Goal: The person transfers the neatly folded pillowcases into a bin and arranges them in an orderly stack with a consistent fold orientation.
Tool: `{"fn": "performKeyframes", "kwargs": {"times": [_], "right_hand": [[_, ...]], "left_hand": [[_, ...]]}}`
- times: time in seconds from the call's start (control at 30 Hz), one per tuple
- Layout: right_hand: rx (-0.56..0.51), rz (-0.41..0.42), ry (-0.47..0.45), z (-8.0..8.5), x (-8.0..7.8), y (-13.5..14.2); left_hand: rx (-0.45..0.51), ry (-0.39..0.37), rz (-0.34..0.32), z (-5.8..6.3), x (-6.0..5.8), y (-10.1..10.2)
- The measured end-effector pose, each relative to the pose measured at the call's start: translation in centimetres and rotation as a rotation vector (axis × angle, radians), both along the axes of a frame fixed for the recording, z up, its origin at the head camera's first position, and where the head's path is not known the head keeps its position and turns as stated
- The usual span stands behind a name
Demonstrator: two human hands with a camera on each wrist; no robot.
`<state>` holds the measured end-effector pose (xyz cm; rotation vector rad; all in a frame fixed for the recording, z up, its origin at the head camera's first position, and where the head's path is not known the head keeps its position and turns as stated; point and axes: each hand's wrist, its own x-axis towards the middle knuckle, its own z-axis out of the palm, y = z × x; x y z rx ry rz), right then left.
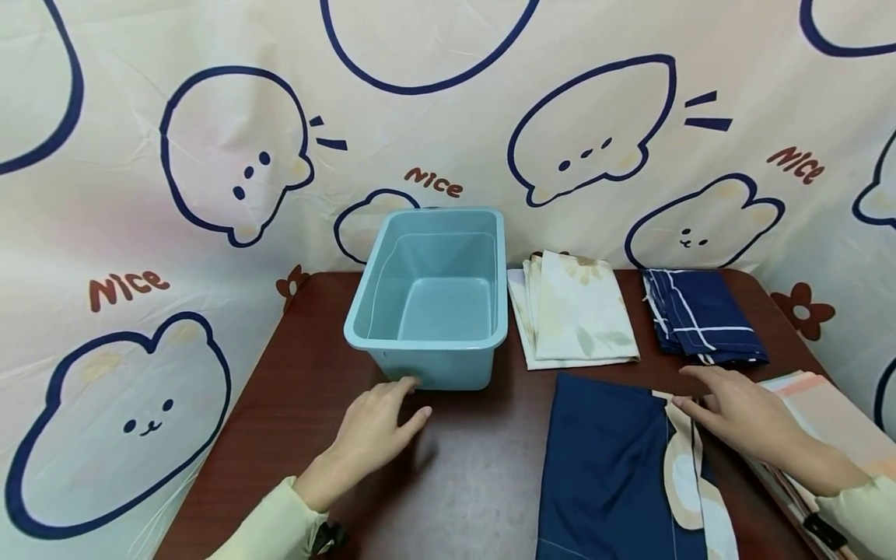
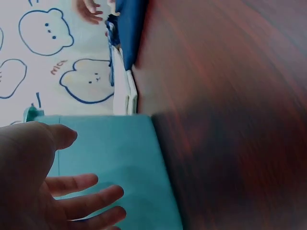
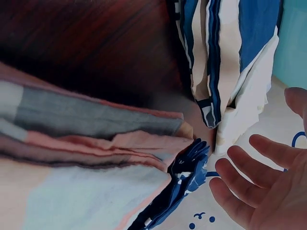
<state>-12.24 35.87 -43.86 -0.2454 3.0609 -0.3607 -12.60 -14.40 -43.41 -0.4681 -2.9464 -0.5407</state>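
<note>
A light blue plastic bin [image 1: 427, 369] stands near the back of the table, its inside bare. My left hand [image 1: 374, 428] hovers by the bin's front wall with fingers spread, holding nothing; in the left wrist view its fingers [image 2: 91, 203] show before the bin's side. Over the right edge of a folded navy cloth with a beige pattern [image 1: 605, 467], my right hand [image 1: 752, 416] hangs with loose, parted fingers. The right wrist view shows that hand [image 3: 268, 187] holding nothing. Beside it lies a folded cloth in peach, pink and grey [image 3: 91, 148], partly hidden by the forearm in the head view.
A folded white cloth with a leaf print [image 1: 584, 311] lies right of the bin. Farther right is a folded navy cloth with white lines [image 1: 707, 315]. A printed curtain [image 1: 448, 132] hangs behind the brown table [image 1: 294, 420].
</note>
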Motion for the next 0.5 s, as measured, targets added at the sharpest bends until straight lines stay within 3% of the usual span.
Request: {"fn": "performKeyframes", "kwargs": {"times": [0.23,0.5], "right_hand": [[-0.003,0.002,-0.030,-0.1,0.0,-0.1],[-0.039,-0.014,-0.079,-0.3,0.2,0.4]], "left_hand": [[0.105,-0.146,-0.070,-0.3,0.1,2.6],[0.176,-0.258,-0.133,-0.5,-0.1,4.3]]}}
